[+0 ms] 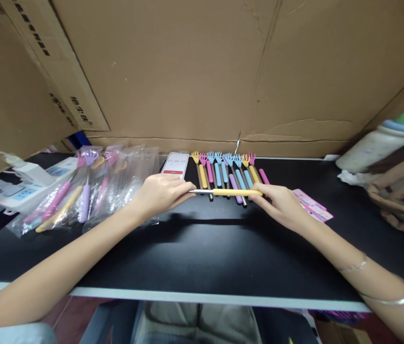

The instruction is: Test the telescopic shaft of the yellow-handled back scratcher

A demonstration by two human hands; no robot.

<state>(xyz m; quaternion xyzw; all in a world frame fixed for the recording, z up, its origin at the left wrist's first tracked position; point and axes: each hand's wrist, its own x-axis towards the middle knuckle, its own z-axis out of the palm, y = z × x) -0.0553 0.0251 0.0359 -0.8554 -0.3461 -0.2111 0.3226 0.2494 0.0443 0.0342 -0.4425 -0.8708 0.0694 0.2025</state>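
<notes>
Between my two hands a back scratcher (236, 192) lies level above the table, with a yellow grip and a thin metal rod. My left hand (166, 192) pinches the metal end, hiding whatever is at its tip. On the end of the yellow grip, my right hand (277, 200) is closed. Just behind is a row of back scratchers (218, 174) with claw heads in yellow, pink and blue, their heads toward the cardboard. A phone (175, 164) showing a timer lies behind my left hand. Pink printed cards (316, 206) lie partly behind my right forearm.
Clear plastic bags (98, 191) with back scratchers in them lie at left, beside a white power strip (40, 179) with plugs. A cardboard wall (202, 76) closes off the back. At right stand a white bottle (374, 148) and a brown bag (398, 186).
</notes>
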